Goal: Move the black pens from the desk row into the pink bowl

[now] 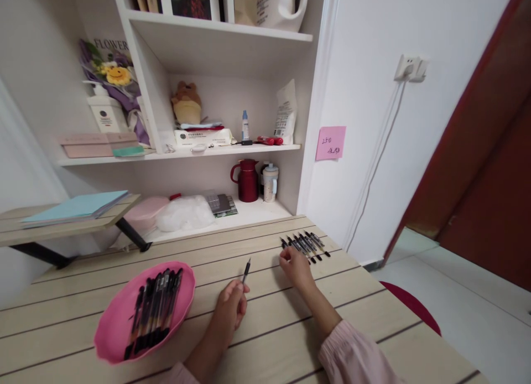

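Note:
My left hand (233,306) is closed around a black pen (246,271), which points up and away from me above the wooden table (265,340). My right hand (296,264) reaches farther out, its fingers pinched at the left end of a row of pens (307,244). A dark pen tip (282,242) shows just past those fingers; the rest of that pen is hidden by the hand. To the left of my left hand stands a pink bowl (188,295) with a scalloped rim, and several black pens (155,309) lie side by side in it.
A small raised stand (120,207) with blue paper (77,207) is at the far left. White shelves (215,154) rise behind the table, bearing a red jug (248,180) and a light cup (270,182). Beyond the table's right edge is a red round seat (410,306).

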{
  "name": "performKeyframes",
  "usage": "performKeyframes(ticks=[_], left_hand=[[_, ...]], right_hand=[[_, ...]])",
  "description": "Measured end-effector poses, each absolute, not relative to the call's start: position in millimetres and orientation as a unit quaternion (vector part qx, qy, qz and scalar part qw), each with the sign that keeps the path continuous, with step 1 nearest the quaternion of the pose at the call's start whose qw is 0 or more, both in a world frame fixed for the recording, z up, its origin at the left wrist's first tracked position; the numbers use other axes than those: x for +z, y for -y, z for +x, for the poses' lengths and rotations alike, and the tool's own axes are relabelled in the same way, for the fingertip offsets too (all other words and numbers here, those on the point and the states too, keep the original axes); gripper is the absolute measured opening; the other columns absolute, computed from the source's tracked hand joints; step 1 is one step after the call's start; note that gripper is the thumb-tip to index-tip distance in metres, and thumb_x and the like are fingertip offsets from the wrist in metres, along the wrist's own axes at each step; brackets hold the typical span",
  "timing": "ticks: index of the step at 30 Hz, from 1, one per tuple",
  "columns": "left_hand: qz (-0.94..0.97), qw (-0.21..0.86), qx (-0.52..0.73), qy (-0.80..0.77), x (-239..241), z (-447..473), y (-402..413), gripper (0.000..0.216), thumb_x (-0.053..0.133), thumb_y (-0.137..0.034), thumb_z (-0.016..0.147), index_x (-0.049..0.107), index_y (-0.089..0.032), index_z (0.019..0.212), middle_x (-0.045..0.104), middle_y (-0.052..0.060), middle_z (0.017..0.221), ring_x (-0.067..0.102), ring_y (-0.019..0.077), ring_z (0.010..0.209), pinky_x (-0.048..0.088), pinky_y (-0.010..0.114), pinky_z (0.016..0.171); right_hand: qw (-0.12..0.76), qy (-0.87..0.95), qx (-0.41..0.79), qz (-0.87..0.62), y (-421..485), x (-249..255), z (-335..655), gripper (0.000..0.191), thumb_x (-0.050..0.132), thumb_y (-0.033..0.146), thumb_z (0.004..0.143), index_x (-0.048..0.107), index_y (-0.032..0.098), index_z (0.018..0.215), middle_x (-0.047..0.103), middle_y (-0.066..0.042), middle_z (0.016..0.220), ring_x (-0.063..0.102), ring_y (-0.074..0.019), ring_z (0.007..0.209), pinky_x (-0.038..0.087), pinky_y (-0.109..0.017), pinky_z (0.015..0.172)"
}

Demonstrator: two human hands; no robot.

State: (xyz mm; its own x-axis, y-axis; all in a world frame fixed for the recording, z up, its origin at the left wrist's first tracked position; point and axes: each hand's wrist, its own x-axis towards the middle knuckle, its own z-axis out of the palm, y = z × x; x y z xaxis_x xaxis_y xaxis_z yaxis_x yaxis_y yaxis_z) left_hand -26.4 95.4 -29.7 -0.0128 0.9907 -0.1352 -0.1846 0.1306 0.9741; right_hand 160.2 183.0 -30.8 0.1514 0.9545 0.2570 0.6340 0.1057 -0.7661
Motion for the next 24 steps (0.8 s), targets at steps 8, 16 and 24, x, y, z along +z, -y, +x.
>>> performKeyframes(ticks=[8, 16, 24], left_hand=[[0.458, 0.567, 0.455, -0.512, -41.9, -25.4, -104.2, 0.030, 0.052, -0.049, 0.069, 0.050, -0.019, 0.069, 0.038, -0.010, 0.032, 0.017, 0.0036, 0.026, 0.007, 0.019, 0.033], [0.479, 0.556, 0.449, -0.509, -46.5, -26.5, -104.6, 0.026, 0.050, -0.045, 0.073, 0.051, -0.019, 0.071, 0.038, -0.010, 0.033, 0.018, 0.0045, 0.028, 0.009, 0.020, 0.035], [0.493, 0.553, 0.451, -0.498, -50.1, -28.4, -105.9, 0.025, 0.049, -0.043, 0.074, 0.051, -0.019, 0.072, 0.039, -0.009, 0.034, 0.020, 0.0051, 0.030, 0.010, 0.020, 0.036]], right_hand=[[0.579, 0.419, 0.559, -0.420, -163.7, -16.0, 123.5, 0.034, 0.067, 0.041, 0.059, 0.060, 0.014, 0.079, 0.066, -0.004, 0.071, 0.034, -0.0028, 0.036, 0.020, -0.019, 0.035], [0.562, 0.421, 0.588, -0.401, -156.5, -12.6, 117.7, 0.036, 0.070, 0.042, 0.056, 0.061, 0.015, 0.076, 0.062, 0.000, 0.066, 0.032, -0.0011, 0.035, 0.016, -0.018, 0.034], [0.524, 0.442, 0.606, -0.404, -150.5, -11.7, 114.9, 0.034, 0.070, 0.042, 0.057, 0.059, 0.014, 0.073, 0.056, 0.003, 0.058, 0.032, -0.0010, 0.034, 0.014, -0.018, 0.034]])
